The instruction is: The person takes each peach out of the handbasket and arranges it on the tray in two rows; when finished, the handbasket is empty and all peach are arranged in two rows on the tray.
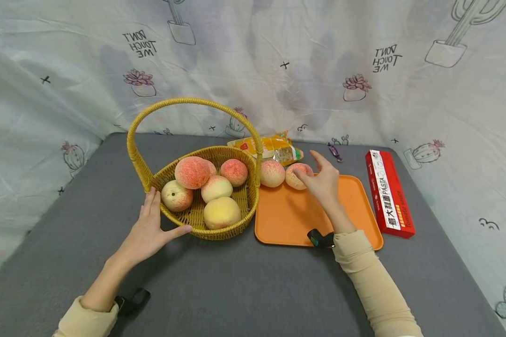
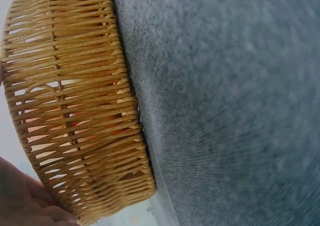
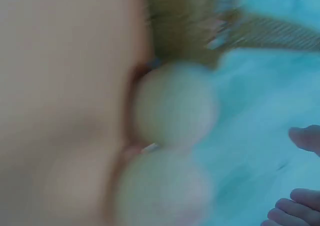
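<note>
Left forearm angling in from the lower left, and the left hand is spread against the yellow wicker basket, fingers at its side near the foot of the handle, thumb stretched along the front rim, nothing gripped! Over on the right, the forearm slants across the orange tray, and the right hand hangs with thumb and fingers parted, grasping nothing. Right beside that thumb sits one peach at the tray's back edge, apart from the fingers in the wrist view; a second peach nestles just left, close to the basket.
</note>
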The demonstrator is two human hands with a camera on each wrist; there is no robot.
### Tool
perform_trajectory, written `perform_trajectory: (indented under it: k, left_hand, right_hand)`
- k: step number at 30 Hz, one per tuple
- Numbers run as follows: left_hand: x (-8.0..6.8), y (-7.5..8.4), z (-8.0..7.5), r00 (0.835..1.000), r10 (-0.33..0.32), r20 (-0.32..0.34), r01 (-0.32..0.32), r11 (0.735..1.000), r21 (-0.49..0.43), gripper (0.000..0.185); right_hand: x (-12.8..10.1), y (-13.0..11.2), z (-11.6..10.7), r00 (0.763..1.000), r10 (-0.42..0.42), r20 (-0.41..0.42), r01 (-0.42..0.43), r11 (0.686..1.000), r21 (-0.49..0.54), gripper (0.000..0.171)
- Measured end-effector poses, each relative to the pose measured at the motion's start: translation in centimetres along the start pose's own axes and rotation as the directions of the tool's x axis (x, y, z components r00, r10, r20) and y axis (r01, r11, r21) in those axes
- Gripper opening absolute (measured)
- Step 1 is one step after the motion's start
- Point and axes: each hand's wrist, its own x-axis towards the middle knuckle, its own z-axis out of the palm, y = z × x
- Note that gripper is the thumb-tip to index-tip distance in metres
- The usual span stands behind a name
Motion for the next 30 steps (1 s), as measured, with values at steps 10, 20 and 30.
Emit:
perform_trajectory:
  k: [10,20,30]
  left_hand:
    - [-0.1,0.1,0.0,1.0,0.0,-0.013,0.0,1.0,0.005,0.12]
    - [0.0,0.2,-0.1,1.0,-0.014,0.0,0.014,1.0,0.012,0.121]
    - [0.0,0.0,0.1,1.0,-0.023,0.007,0.023,1.0,0.0,0.121]
  right_hand:
    - [-2.0,-7.8,-0.2,0.907,-0.403,-0.12,0.42,0.854,0.307,0.055]
    - [-3.4,-11.0,3.3,0.758,-0.652,0.014,0.609,0.715,0.344,0.058]
    - [-1.4,-13.7,7.4,0.806,-0.334,0.489,0.289,0.943,0.168,0.073]
